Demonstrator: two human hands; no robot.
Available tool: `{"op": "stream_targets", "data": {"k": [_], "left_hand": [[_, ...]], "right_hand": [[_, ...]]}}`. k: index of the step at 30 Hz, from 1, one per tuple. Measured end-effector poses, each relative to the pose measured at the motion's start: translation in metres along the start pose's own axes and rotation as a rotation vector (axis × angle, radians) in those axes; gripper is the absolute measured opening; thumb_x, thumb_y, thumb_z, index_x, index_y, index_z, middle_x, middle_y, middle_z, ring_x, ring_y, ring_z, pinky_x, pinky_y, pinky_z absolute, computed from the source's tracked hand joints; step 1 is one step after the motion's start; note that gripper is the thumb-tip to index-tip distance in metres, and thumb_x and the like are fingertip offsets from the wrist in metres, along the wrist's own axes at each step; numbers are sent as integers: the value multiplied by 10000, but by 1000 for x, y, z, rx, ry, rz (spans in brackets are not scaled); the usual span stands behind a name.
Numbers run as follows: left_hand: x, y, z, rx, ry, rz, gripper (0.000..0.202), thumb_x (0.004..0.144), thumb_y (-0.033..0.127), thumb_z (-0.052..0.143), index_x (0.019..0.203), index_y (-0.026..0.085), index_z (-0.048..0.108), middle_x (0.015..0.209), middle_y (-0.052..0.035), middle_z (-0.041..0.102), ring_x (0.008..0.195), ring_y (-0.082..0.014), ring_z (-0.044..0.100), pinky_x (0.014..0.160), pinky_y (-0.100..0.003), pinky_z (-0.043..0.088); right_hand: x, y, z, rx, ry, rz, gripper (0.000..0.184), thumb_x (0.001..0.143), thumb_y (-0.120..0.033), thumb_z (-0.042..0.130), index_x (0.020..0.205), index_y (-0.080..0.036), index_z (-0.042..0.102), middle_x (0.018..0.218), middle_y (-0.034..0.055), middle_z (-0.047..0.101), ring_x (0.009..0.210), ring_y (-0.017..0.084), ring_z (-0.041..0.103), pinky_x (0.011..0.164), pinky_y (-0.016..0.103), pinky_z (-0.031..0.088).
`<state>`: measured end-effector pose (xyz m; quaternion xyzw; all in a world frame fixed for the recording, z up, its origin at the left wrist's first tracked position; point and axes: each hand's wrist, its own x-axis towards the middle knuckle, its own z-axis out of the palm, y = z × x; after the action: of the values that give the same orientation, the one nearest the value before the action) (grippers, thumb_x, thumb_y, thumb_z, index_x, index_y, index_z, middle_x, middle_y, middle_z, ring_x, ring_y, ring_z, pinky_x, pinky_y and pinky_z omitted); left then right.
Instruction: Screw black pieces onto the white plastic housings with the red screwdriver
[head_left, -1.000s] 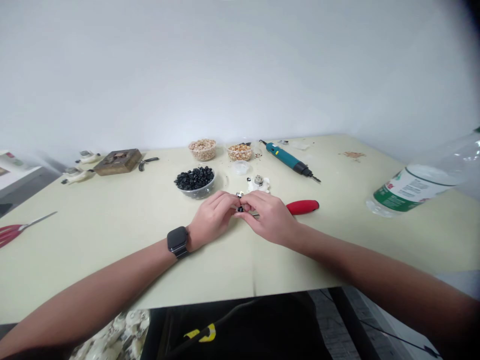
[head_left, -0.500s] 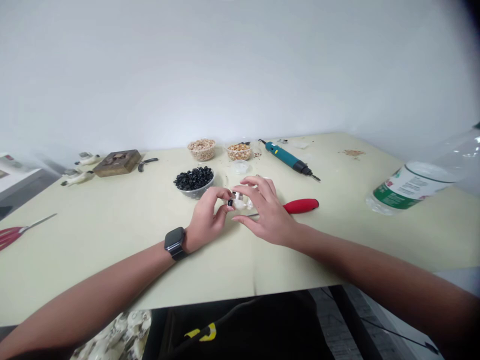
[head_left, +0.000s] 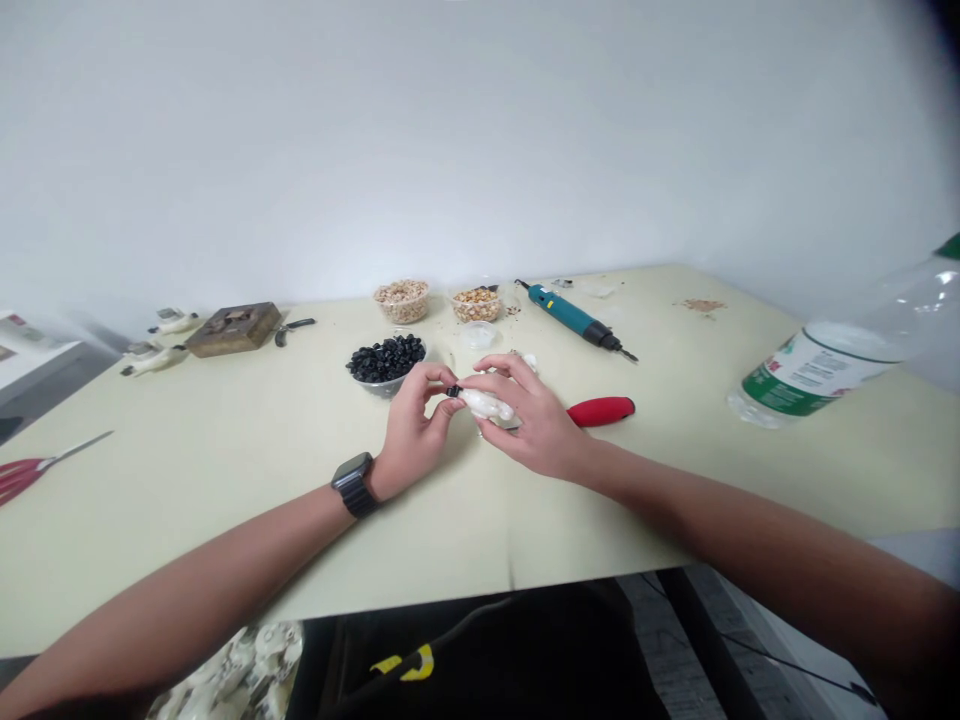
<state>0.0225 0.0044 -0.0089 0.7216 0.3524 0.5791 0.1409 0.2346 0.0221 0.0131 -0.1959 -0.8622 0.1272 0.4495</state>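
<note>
A small white plastic part [head_left: 486, 404] with a black piece [head_left: 454, 392] at its left end is held between both hands, just above the table. My left hand [head_left: 418, 425], with a watch on its wrist, pinches the black end between thumb and fingers. My right hand [head_left: 534, 420] is closed round the white body from the right. Under the right hand lies a screwdriver with a red handle [head_left: 602, 411]; most of its shaft is hidden. Close behind the left hand stands a clear bowl of black pieces [head_left: 386, 362].
Farther back are a bowl of beige pieces [head_left: 402, 301], a bowl of brass-coloured pieces [head_left: 475, 304] and a teal electric screwdriver [head_left: 574, 316]. A large bottle [head_left: 814, 370] leans at the right. Leftward lie a brown block [head_left: 234, 329], white parts [head_left: 152, 357] and a red-handled tool [head_left: 26, 474].
The white part has turned in my hands, showing a longer, smooth side. My right fingers have shifted round it, while the left hand still pinches the black end.
</note>
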Motion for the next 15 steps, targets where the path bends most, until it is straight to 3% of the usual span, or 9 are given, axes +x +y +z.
{"op": "stream_targets", "data": {"k": [3, 8, 15], "left_hand": [[0, -3, 1, -3, -9, -5, 118, 1026, 272, 677, 1109, 224, 608, 1051, -56, 666, 989, -175, 669, 905, -340, 617], [-1, -2, 2, -10, -28, -10, 107, 1010, 257, 713, 1075, 215, 639, 1022, -47, 690, 960, -161, 688, 909, -330, 617], [1, 6, 0, -25, -73, -35, 191, 1010, 354, 740, 1109, 204, 673, 1054, -65, 732, 970, -175, 718, 922, -350, 634]], "right_hand": [[0, 2, 2, -45, 9, 1, 444, 979, -114, 627, 1393, -273, 616, 1293, 118, 570, 1212, 284, 627, 1045, 479, 563], [-1, 5, 2, -82, 42, -12, 305, 997, -124, 644, 1278, -236, 677, 1222, 113, 595, 1105, 265, 635, 985, 448, 566], [-2, 10, -1, -120, 74, -20, 348, 953, -88, 635, 1253, -254, 694, 1230, 110, 604, 1134, 286, 645, 1008, 478, 574]]}}
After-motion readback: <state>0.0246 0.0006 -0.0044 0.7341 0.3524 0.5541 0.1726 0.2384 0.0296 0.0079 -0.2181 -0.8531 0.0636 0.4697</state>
